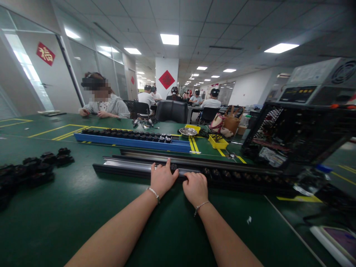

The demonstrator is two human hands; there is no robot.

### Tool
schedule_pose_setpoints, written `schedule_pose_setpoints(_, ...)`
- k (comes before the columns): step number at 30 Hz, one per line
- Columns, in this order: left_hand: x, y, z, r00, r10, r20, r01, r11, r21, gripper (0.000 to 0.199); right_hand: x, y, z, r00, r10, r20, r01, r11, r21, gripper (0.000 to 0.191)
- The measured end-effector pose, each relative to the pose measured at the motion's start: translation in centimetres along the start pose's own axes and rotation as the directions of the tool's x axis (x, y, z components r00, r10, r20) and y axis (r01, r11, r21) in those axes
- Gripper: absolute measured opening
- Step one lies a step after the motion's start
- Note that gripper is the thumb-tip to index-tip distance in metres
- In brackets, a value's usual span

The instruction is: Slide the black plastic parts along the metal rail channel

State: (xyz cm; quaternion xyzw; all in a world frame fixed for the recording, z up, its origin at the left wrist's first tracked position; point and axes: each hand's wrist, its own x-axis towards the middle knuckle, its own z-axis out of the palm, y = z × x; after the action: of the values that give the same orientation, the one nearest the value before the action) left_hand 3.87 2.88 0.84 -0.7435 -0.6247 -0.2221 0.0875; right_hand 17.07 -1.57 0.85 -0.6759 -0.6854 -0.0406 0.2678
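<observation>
A long black rail [125, 165] with a shiny channel lies across the green table in front of me. My left hand [162, 181] rests on it, fingers spread and index finger stretched forward. A small black part [174, 167] sits in the channel beside the left thumb; whether the hand grips it I cannot tell. My right hand [196, 188] is just to the right, its fingers curled over the near edge of the rail. Rightward from there, several black round parts [222, 174] stand in a row along the channel.
Loose black parts [27, 170] are heaped at left. Beyond the rail lies a blue rail [133, 142] holding black parts. A metal dish [188, 131] and yellow bins [217, 142] stand behind. An open computer case [300, 133] fills the right. A person [104, 104] sits across the table.
</observation>
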Motion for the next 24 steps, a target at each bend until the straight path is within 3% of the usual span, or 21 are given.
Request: schedule_pose_setpoints(24, 0.08, -0.18, -0.12, 0.999, -0.016, -0.039, 0.015, 1.000, -0.011, 0.062, 0.06, 0.13, 0.28, 1.000, 0.007, -0.001, -0.007, 1.000, -0.013, 0.027)
